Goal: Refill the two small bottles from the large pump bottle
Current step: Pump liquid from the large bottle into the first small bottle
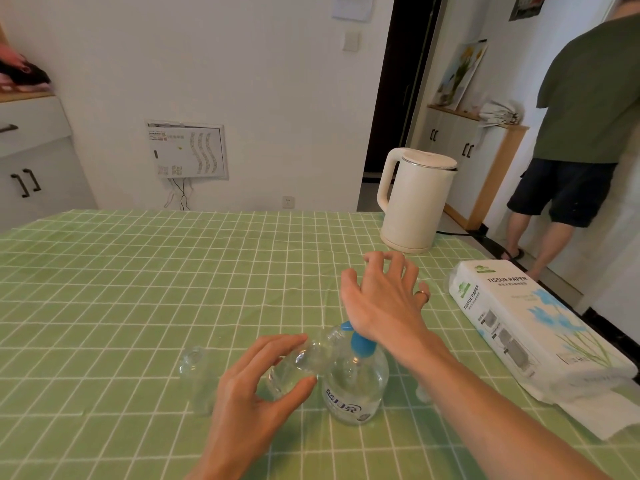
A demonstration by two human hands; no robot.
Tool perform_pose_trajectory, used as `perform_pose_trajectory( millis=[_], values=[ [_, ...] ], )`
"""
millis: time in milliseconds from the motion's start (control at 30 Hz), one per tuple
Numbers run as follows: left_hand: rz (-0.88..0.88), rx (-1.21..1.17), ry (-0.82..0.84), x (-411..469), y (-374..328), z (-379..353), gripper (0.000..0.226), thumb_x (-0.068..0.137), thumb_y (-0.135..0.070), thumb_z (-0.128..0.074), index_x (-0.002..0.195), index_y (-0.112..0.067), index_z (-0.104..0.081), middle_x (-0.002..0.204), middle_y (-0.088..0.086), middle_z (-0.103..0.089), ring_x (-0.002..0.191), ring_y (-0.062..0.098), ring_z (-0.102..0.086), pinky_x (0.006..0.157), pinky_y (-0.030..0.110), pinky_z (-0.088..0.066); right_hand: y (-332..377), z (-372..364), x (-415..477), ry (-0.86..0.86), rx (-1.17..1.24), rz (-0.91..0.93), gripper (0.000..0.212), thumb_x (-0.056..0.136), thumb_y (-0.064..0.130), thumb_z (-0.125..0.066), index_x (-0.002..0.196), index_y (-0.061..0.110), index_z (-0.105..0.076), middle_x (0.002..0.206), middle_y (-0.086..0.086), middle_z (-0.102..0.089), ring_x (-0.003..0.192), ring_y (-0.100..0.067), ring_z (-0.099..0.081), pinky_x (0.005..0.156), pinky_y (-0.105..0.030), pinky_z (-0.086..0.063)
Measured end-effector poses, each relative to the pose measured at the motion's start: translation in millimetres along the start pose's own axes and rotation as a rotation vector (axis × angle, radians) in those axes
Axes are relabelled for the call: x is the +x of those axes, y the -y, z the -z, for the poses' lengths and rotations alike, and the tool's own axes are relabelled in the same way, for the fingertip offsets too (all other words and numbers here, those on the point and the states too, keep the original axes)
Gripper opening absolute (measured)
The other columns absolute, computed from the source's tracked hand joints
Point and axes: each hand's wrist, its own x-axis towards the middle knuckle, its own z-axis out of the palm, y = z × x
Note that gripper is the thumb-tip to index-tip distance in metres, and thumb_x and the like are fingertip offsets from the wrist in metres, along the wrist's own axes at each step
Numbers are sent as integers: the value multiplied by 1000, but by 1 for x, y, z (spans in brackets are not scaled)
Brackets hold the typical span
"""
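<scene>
Pressing on the blue pump head (358, 344) with the heel of the palm, the right hand (384, 296) holds nothing; its fingers are spread and loosely bent above the counter (138, 289). The large pump bottle (356, 389) stands upright directly beneath that wrist (the contact itself is partly hidden, so pressure is inferred, not seen).

The left hand (256, 389) grips one small bottle (301, 363) between thumb and fingers. It is tilted, with its long axis running up and to the right, so the mouth end points towards the pump spout. Whether it touches the large bottle's shoulder or lies just beside it cannot be told through the clear plastic. The second small bottle (195, 379) stands upright on the counter, left of the left hand, with no hand on it.

Finding: the step in hand looks like the filling of the first small bottle. The next stroke turns on mouth to spout: the spout lies right of the left hand, under the right wrist, and the mouth must sit below it. Misalignment would put liquid on the cloth. The second bottle is nearer the left hand. A kettle (415, 202) and a tissue pack (540, 323) stand to the right, apart from the work.
</scene>
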Motion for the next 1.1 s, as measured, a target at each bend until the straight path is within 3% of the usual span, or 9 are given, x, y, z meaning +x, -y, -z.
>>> perform_pose_trajectory(
  millis=[267,1100],
  values=[
    [12,-7,4,0,3,1,46,81,-38,-81,125,-32,-72,118,-19,-73,108,9,-72,90,17,-55,-2,-9,0,74,29,-47,50,108,45,-32,152,23,-38,166,-7,-21,158,-28,-8,129,-62,-8],
    [2,-11,18,-1,2,-1,46,81,-38,-81,125,-33,-72,119,-20,-73,108,8,-72,89,19,-56,0,-3,-3,60,31,-37,50,109,45,-30,152,21,-38,167,-9,-22,158,-30,-9,129,-63,-8]
  ],
)
